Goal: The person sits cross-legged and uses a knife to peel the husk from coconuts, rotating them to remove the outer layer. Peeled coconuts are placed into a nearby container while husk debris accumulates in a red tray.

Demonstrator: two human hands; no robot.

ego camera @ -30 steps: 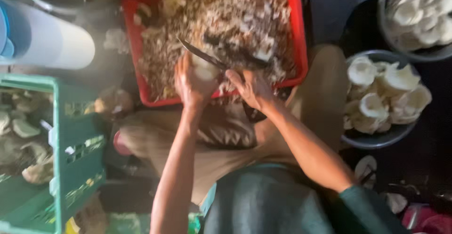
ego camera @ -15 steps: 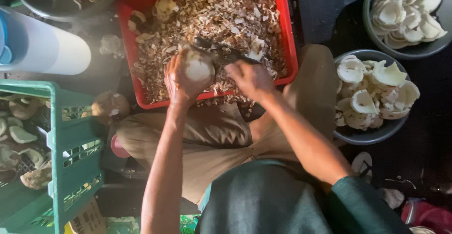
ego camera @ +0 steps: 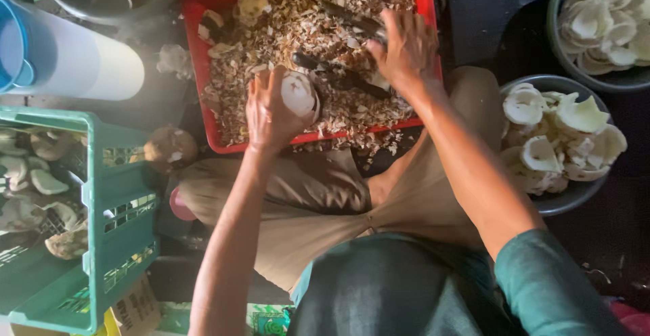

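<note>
We see the left hand [ego camera: 271,114] cupped around a pale, round piece of coconut [ego camera: 299,97], fingers curled behind it and thumb at its side, holding it just above the near edge of the red tray [ego camera: 433,18]. The coconut's white face is turned up toward us; its back is hidden by the palm.

The right hand [ego camera: 406,50] lies over the tray farther in, knuckles up, fingers bent down into the heap of brown and white shavings [ego camera: 284,31]. We cannot tell whether it grips anything: the fingertips are out of sight beneath the hand. A dark, long tool [ego camera: 332,75] lies across the shavings between the two hands, one end running under the right hand, so its handle is hard to make out.

To the right, a grey bowl [ego camera: 575,197] holds peeled white coconut pieces, and a second bowl [ego camera: 558,11] above it is cut off by the frame's edge. At the left, a green crate [ego camera: 115,194] holds brownish husked pieces, partly cropped. A white and blue cylinder [ego camera: 74,58] lies near the top left, and one loose brown coconut [ego camera: 169,148] sits between crate and tray. The person's bent legs in tan trousers [ego camera: 305,200] fill the middle, hiding the floor beneath.
</note>
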